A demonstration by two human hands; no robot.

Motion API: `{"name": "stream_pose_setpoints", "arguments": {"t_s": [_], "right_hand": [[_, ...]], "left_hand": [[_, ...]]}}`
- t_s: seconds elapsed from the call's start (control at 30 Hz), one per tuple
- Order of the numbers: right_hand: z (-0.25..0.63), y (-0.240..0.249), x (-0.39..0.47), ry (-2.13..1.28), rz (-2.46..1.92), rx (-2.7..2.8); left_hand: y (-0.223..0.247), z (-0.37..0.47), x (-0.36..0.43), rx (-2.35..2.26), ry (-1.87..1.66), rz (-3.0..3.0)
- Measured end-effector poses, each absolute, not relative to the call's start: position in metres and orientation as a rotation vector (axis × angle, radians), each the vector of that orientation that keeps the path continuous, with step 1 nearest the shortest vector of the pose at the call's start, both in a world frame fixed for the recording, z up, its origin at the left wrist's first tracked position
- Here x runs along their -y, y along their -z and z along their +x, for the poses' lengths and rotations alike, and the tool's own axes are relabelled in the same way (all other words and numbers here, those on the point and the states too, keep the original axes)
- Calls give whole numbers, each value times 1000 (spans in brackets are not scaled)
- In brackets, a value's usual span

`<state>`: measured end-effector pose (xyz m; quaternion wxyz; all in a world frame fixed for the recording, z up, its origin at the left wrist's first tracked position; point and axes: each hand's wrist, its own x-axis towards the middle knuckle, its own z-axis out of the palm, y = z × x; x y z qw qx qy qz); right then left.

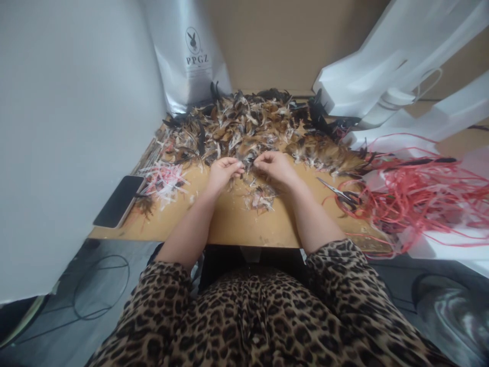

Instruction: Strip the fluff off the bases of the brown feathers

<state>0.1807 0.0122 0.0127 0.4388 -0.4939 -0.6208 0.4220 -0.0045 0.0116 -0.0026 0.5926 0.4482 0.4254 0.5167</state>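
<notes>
My left hand (226,172) is closed in a pinch at the front edge of a large heap of brown, black and cream feathers (248,117). Facing it, my right hand (276,167) also pinches with thumb and forefinger. Small dark feathers (248,162) show between the fingertips of both hands; their exact outline is lost against the heap. Below the hands, a little pile of pale and reddish scraps (261,199) lies on the brown tabletop (244,229).
Scissors (340,192) lie right of my right forearm, beside a tangle of red plastic string (424,199). At left are a phone (119,201) and pink and white strips (164,181). A silver bag (191,76) stands behind; white foam pieces (340,81) are at back right.
</notes>
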Motion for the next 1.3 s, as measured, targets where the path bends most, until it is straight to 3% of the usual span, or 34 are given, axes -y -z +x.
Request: {"name": "stream_pose_setpoints", "arguments": {"t_s": [0.53,0.67,0.93,1.3], "right_hand": [[170,-11,-5,-631,-1390,2537],[169,-14,-4,-642,-1242,2390],[172,-28,-6,-837,-1057,1345],[154,-13,-4,-561,-866,1767]], "left_hand": [[5,-8,-15,-950,-1136,899],[0,-9,-13,-930,-1105,870],[1,-16,-16,-808,-997,723],[0,-16,-18,-728,-1066,688]]}}
